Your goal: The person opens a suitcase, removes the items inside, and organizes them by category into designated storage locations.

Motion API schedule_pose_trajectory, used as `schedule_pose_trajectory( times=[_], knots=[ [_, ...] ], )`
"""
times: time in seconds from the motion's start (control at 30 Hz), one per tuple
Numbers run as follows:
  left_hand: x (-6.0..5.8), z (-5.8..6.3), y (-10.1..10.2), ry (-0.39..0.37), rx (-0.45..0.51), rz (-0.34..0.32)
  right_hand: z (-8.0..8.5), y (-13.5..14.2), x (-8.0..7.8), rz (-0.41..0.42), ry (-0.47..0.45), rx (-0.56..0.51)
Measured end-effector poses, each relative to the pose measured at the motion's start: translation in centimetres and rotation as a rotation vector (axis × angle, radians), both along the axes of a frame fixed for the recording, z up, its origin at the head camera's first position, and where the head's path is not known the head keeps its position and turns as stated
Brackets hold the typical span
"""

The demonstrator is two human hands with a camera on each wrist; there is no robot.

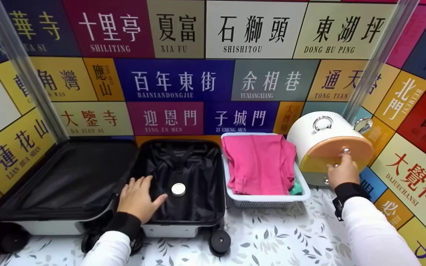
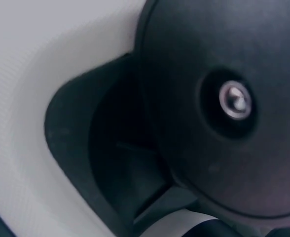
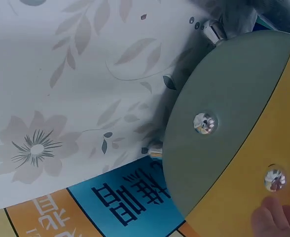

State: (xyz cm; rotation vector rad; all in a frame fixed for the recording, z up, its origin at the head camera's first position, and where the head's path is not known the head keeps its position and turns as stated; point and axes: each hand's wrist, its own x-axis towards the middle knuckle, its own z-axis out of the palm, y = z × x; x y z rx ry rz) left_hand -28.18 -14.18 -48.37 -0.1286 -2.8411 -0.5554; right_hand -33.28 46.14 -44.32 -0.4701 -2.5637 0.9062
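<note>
My left hand (image 1: 138, 199), fingers spread, lies over the near left edge of the open black-lined suitcase's right half (image 1: 198, 210). A small round white tin (image 1: 178, 189) rests on the lining to the right of that hand's thumb. My right hand (image 1: 343, 173) is at the front of a white half-round drawer box (image 1: 305, 129) with orange, yellow and green drawers. Its index fingertip sits right below the top drawer's knob (image 1: 346, 150). In the right wrist view, fingertips (image 3: 271, 210) show beside the yellow drawer's knob (image 3: 274, 178). I cannot tell whether they grip a knob.
Between suitcase and drawer box stands a pale blue basket (image 1: 268, 201) with folded pink cloth (image 1: 261, 162) and a bit of green cloth (image 1: 296, 187). The suitcase's left half (image 1: 68, 181) lies beside the wall. A black suitcase wheel (image 2: 184, 113) fills the left wrist view.
</note>
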Motion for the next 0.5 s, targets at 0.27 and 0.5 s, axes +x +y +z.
schedule_pose_trajectory(
  times=[0.27,0.5],
  knots=[
    [-0.07,0.16,0.30,-0.004,0.000,-0.001,-0.25,0.54,0.00,0.127,-0.120,0.113],
    [-0.19,-0.01,0.05,-0.002,-0.012,-0.001,-0.49,0.96,-0.04,0.173,-0.206,0.151]
  ],
)
